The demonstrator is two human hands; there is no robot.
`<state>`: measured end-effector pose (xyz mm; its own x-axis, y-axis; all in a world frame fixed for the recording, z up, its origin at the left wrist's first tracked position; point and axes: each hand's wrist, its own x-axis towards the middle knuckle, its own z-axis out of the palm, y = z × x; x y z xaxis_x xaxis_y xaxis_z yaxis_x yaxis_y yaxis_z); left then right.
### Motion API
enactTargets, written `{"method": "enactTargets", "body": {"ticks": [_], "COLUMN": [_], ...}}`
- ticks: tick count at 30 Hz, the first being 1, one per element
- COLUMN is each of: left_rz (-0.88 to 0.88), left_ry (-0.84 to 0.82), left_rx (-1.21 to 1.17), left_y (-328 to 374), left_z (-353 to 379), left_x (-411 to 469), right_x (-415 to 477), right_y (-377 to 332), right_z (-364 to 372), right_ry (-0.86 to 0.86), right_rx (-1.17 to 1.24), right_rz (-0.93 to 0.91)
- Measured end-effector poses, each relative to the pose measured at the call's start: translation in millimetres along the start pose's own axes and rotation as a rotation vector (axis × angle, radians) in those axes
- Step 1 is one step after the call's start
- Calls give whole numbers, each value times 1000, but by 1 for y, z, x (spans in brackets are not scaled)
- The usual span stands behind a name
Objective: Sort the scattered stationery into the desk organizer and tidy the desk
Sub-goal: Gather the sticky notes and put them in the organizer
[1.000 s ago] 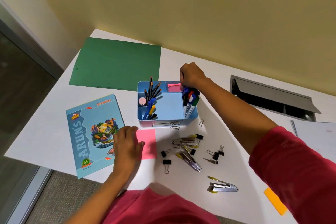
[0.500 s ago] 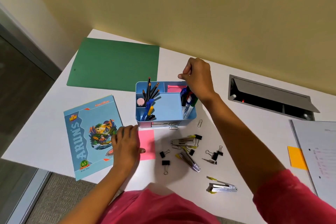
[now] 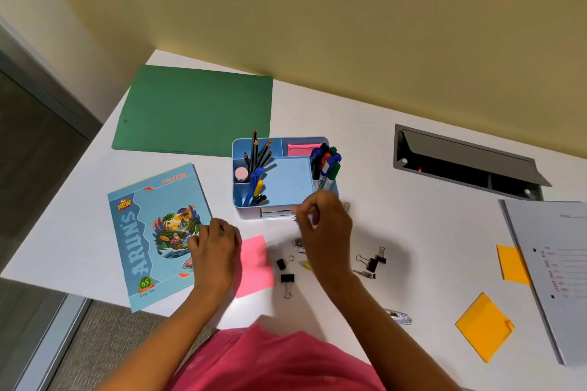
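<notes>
The blue desk organizer [image 3: 287, 182] stands mid-desk with pencils, pens, markers [image 3: 327, 165] and a pink note pad in its compartments. My right hand [image 3: 327, 232] hovers at its front drawer, thumb and forefinger pinching a small paper clip [image 3: 294, 218]. My left hand [image 3: 216, 246] rests with loosely bent fingers on the edge of a pink sticky pad [image 3: 255, 267] and the blue notebook [image 3: 152, 235]. Black binder clips [image 3: 286, 278] lie loose below the right hand, and more of them [image 3: 374, 260] to its right. Metal staple tools are mostly hidden under that hand.
A green folder [image 3: 197, 111] lies at the back left. Orange sticky pads [image 3: 484, 325] and a grey clipboard [image 3: 552, 270] sit at the right. A stapler [image 3: 399, 316] lies near the front edge. An open cable hatch [image 3: 467, 162] is behind. Another paper clip [image 3: 346, 207] lies by the organizer.
My right hand came from the organizer's back pink-pad compartment forward to its front drawer. My left hand shifted slightly left and its fingers bent. The view tilted, showing more desk at the right.
</notes>
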<state>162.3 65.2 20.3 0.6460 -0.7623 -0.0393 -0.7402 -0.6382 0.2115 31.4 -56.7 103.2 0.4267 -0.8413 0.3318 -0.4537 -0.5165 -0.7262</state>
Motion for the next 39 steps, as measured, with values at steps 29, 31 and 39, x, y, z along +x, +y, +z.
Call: {"method": "enactTargets", "body": {"ticks": [29, 31, 39], "left_rz": [21, 105, -96], "left_ry": [75, 180, 280], "left_rx": [-475, -507, -645], "left_y": [25, 28, 42], "left_z": [-51, -65, -68], "left_x": [-13, -6, 23], "right_x": [-21, 1, 118], "right_y": [13, -5, -24], "right_z": [38, 14, -48], "right_ry": [-392, -280, -28], "right_rx": [-281, -209, -135], "right_rz": [-493, -506, -235]}}
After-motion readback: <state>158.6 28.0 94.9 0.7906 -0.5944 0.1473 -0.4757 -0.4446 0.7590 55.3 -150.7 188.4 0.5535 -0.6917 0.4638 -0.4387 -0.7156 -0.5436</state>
